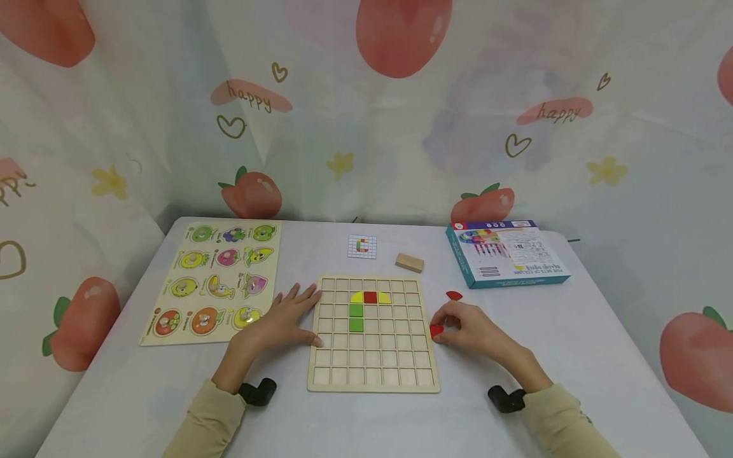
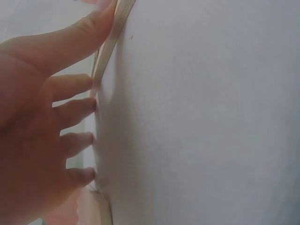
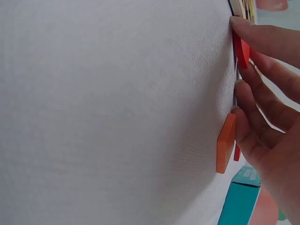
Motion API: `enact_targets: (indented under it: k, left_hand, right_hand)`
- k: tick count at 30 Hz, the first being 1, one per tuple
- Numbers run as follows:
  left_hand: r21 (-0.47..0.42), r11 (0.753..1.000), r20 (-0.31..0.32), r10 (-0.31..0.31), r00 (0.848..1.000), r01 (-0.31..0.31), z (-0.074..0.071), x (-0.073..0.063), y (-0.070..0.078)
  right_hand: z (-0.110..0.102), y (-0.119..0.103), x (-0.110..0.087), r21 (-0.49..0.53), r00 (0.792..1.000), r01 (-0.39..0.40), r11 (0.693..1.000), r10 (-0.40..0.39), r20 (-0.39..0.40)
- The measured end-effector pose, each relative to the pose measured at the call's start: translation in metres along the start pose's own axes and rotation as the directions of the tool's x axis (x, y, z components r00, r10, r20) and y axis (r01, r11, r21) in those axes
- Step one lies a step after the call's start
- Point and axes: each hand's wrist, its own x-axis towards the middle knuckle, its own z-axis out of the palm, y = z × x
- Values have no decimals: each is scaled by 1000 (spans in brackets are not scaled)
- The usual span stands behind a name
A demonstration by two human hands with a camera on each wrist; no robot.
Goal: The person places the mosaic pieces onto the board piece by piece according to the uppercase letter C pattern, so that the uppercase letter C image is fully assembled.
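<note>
A wooden grid board (image 1: pixel 372 380) lies mid-table. On it sit a red square (image 1: pixel 370 298), two yellow quarter-round pieces (image 1: pixel 357 297) flanking it, and two green squares (image 1: pixel 356 317) in a column below the left one. My left hand (image 1: pixel 282 321), fingers spread, rests against the board's left side with the thumb at its edge. Beside the right edge, my right hand (image 1: pixel 472 327) pinches a red piece (image 3: pixel 241 49) between thumb and fingers; its full shape is partly hidden. Near that hand lie an orange block (image 3: pixel 225 144) and a red fan-shaped piece (image 1: pixel 454 295).
A fruit puzzle board (image 1: pixel 177 292) lies at the left. Behind the grid are a small pattern card (image 1: pixel 363 247) and a wooden block (image 1: pixel 409 262). A teal-edged box (image 1: pixel 509 254) lies at the back right. A printed cloth hangs behind the table.
</note>
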Motion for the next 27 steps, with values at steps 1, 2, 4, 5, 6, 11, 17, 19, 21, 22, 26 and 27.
enact_targets:
  k: [1,2,4,5,6,11,17,19,21,22,26,27]
  left_hand:
    - [0,1000,0,1,1000,-1,0,0,0]
    - [-1,1000,1,1,1000,-1,0,0,0]
    - [1,1000,1,0,1000,0,0,0,0]
    - [2,1000,1,-1,1000,1,0,0,0]
    - [4,1000,0,-1,1000,1,0,0,0]
    - [7,1000,-3,-1,1000,2,1,0,-1]
    - [8,1000,-2,-3,1000,3,2,1,-2]
    - [10,1000,-3,-4,1000,4,1,2,-2]
    - [10,1000,-3,-3,1000,3,2,2,-2]
    - [12,1000,-3,-2,1000,2,2,2,-2]
    - [14,1000,-4,-1,1000,1,2,1,-2]
    - [14,1000,-4,-2,1000,2,2,1,-2]
  right_hand:
    - [0,0,0,2,1000,-2,1000,2,-1]
    - [0,0,0,4,1000,-4,1000,4,-2]
    - [0,-1,-1,8,1000,-8,1000,8,-1]
    - [0,-1,-1,10,1000,-10,1000,10,0]
    - [0,-2,-1,12,1000,-11,1000,11,1]
    - [1,-2,-1,21,1000,-20,1000,20,7]
    - [0,-4,-3,21,1000,-18,1000,18,13]
    - [0,-4,-3,11,1000,-13,1000,13,10]
    - [-1,-4,-4,-2,1000,-10,1000,10,1]
    - [-2,-5,-4,-7,1000,-8,1000,8,-4]
    - [-5,-6,-5,-19,1000,2,1000,-2,-21]
    - [-5,-7,-5,-19,1000,3,1000,-4,-23]
